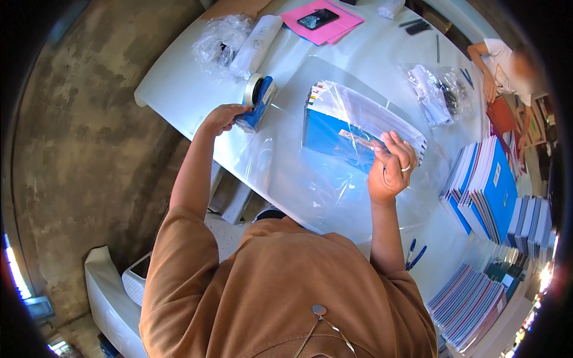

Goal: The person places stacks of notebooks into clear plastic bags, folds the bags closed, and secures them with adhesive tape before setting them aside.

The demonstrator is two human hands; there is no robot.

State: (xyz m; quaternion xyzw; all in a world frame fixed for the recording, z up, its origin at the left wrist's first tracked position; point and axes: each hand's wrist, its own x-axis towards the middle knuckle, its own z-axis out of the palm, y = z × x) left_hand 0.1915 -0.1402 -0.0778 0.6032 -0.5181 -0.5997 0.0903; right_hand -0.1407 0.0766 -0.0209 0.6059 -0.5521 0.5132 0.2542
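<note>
My left hand grips the near end of a blue tape dispenser that carries a roll of tape. Toward the middle of the table, a blue-covered notebook lies with its white pages fanned and coloured tabs along one edge. Clear plastic film covers it and spreads over the tabletop around it. Above the notebook's right part, my right hand, with a ring on one finger, is closed in a pinch on the film. Whether a strip of tape is also between those fingers I cannot make out.
Stacked blue notebooks and a further notebook pile stand at the right. Blue scissors lie nearby. Crumpled plastic, a white roll and a phone on pink paper sit farther back. Another person is at the far right.
</note>
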